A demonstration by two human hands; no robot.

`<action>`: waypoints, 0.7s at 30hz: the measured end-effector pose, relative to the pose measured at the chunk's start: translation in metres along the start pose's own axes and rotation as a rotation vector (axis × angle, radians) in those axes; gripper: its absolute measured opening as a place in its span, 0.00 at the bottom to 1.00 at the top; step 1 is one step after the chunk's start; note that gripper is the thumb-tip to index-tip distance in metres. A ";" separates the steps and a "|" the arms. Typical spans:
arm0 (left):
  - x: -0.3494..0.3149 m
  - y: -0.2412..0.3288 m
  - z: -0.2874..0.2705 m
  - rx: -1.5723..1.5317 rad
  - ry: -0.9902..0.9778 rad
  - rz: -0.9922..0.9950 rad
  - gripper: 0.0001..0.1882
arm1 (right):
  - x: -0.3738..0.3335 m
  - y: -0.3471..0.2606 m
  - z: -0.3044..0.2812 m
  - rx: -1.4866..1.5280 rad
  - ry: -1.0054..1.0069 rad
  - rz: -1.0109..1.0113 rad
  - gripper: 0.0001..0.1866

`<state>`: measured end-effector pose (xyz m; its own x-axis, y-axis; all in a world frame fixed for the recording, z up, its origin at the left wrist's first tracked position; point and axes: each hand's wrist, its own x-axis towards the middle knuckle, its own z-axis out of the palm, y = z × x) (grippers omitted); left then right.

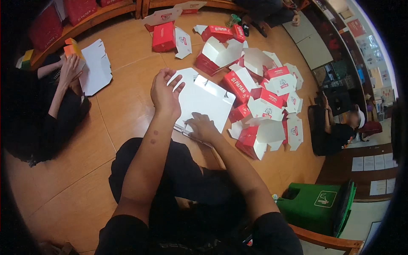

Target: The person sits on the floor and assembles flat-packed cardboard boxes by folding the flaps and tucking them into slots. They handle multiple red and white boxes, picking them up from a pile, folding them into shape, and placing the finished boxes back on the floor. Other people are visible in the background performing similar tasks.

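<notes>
Flat white cardboard box blanks (202, 98) lie stacked on the floor in front of my crossed legs, their cut slots along the far right side. My left hand (166, 91) is raised over the left edge of the stack, fingers apart and slightly curled, with nothing in it. Down on the near part of the white card rests my right hand (204, 127), its fingers spread over the surface. Just right of the stack, a heap of folded red-and-white boxes (263, 95) stands with several lids open.
At the left, another person's hands (70, 70) hold an orange box beside a white sheet (96, 68). Another red box (164, 37) stands at the far side. A green bin (316, 206) lies toward the lower right. Other people sit at the far side and right.
</notes>
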<state>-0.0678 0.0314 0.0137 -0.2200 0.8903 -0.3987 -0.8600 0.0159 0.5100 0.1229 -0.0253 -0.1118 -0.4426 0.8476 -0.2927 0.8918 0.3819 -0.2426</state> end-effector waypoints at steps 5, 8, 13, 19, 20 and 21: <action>0.001 -0.006 -0.003 -0.006 -0.022 -0.018 0.15 | 0.004 0.003 -0.009 0.036 -0.022 -0.076 0.26; 0.001 -0.007 -0.003 0.009 -0.031 -0.025 0.16 | 0.014 0.028 0.005 0.090 -0.040 -0.129 0.26; 0.001 -0.008 -0.004 0.050 -0.044 -0.021 0.16 | 0.007 0.031 0.005 0.158 -0.015 -0.128 0.26; 0.006 -0.026 -0.011 0.080 -0.063 -0.005 0.15 | -0.006 -0.006 -0.006 0.051 -0.078 0.017 0.27; 0.005 -0.029 -0.011 0.082 -0.077 -0.028 0.15 | -0.006 0.002 0.000 0.107 -0.035 -0.023 0.26; 0.002 -0.031 -0.010 0.087 -0.091 -0.049 0.15 | -0.001 0.020 0.016 0.163 0.009 -0.067 0.25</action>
<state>-0.0457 0.0284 -0.0104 -0.1329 0.9251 -0.3557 -0.8245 0.0960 0.5576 0.1396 -0.0248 -0.1309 -0.4992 0.8258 -0.2623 0.8328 0.3737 -0.4083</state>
